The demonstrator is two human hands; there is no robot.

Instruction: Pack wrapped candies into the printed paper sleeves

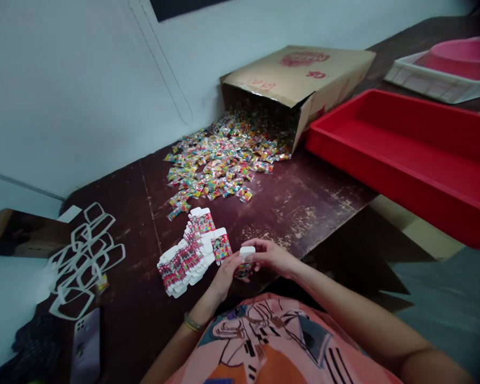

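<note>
Your left hand (225,273) and your right hand (272,256) meet just in front of your chest. Both are pinching a small white printed cardboard box (247,253) at the fingertips: left fingers under and beside it, right fingers curled over its top. The box hangs above the near edge of the dark scuffed wooden surface (304,205), lifted clear of it.

Just left of your hands, a fanned row of flat red-and-white printed cartons (190,255) lies on the surface, each overlapping the next, the nearest one close to your left fingers. Beyond that, a wide heap of tiny colourful wrapped packets (224,160) spills out of the brown cardboard shipping box (300,80), which is tipped on its side against the wall.

To its right, a long red plastic tray (384,125) juts past the surface's edge, and behind it a white plastic tray (424,82) carries a pink plastic basin (464,56). Far left sits a tangle of white cardboard cut-out frames (84,256), and nearer you, a pale lilac phone (86,346) lies back up.
</note>
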